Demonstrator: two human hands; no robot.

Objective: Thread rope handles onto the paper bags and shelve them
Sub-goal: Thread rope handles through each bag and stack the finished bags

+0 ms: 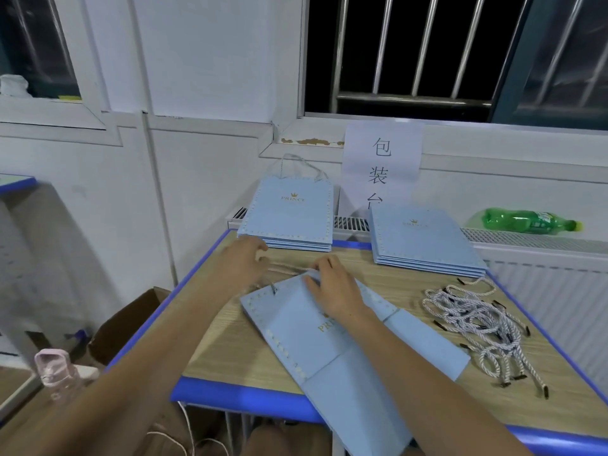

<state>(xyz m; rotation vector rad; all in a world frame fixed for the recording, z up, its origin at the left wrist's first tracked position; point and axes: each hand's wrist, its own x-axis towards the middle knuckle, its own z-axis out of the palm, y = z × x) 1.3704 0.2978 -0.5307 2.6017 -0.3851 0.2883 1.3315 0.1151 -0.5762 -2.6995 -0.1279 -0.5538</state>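
Note:
A flat light-blue paper bag [332, 350] lies tilted on the wooden table [230, 350], its lower end hanging over the front edge. My right hand [332, 287] rests on the bag's top edge, fingers pinching the rim by a rope end. My left hand [243, 261] is just beyond the bag's top left corner, fingers curled around a pale rope handle [283, 268] that runs between both hands. A heap of loose white-and-grey rope handles [477, 324] lies to the right.
Two stacks of flat blue bags sit at the back: the left stack [289, 215] has a handled bag on top, the right stack [424, 241] has none. A green bottle [529, 221] lies on the radiator ledge. Below left stand a pink bottle [56, 373] and a cardboard box [128, 324].

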